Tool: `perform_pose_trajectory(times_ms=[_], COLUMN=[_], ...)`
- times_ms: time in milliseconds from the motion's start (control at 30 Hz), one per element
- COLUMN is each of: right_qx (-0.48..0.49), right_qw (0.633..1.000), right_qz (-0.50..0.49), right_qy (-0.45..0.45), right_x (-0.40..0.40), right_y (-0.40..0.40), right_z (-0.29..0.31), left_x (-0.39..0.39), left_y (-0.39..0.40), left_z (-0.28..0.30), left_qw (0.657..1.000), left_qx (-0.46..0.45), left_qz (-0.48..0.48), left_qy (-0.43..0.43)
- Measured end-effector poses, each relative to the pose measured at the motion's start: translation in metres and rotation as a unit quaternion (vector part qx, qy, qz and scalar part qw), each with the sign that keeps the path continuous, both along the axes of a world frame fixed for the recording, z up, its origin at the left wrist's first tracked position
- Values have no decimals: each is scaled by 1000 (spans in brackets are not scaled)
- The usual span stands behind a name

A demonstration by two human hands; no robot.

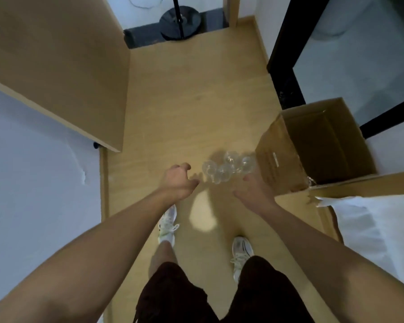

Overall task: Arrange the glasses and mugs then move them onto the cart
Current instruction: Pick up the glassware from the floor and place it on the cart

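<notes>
Cluster of clear, colourless drinking glasses [227, 169] sits on the light wooden floor [196, 101], mid-scene, just left of an open brown cardboard box [312, 145]. Glasses are packed tight, touching or nearly touching each other; motion blur and transparency make an exact count impossible, roughly five or six. Rims and highlights show, no visible handles, so I can't tell glass from mug here.

Left hand [180, 180] hangs just left of the cluster, fingers loosely curled, thumb apart. It holds nothing. Fingertips are near the leftmost glass; contact can't be told through the blur.

Right hand [254, 190] is on the near-right side of the cluster, between the glasses and the box wall. Fingers spread and extended toward the glasses, fairly wide, holding nothing. Fingertips blurred, close to the nearest glass, touch not confirmed.

The box stands upright with flaps open, dark inside; another bit of clear glass [311, 180] shows at its near corner by the flap.

Person stands over it all in dark shorts [173, 294] and white sneakers [168, 222]. White bedding [371, 229] right, a light wood panel [56, 66] far left, a black round stand base [180, 22] at the far end.
</notes>
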State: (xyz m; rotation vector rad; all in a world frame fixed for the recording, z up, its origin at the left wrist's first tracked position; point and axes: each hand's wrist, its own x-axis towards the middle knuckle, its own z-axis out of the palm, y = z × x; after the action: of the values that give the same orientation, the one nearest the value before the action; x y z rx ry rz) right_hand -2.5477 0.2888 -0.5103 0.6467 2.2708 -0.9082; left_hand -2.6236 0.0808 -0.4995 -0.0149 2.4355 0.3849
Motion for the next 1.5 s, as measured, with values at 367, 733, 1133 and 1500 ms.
perform_pose_trajectory(times_ms=[367,733,1133,1500], right_qx=[-19,-103,-358,-339], right_qw=[972,905,752,722], right_qz=[-197,-384,-548,-597], right_qy=[-123,-148,-73,-82], right_x=[-40,-56,-81,-76], right_y=[-51,-70,-63,-53], right_z=[-221,-467,-595,-577], left_x=[-87,-82,-71,-82], left_y=[-34,-21,25,34], left_z=[-228,-464,-589,-571], left_qw=[991,959,875,822], left_qx=[44,121,228,258], left_qz=[76,205,325,383], left_qy=[-101,-151,-279,-333])
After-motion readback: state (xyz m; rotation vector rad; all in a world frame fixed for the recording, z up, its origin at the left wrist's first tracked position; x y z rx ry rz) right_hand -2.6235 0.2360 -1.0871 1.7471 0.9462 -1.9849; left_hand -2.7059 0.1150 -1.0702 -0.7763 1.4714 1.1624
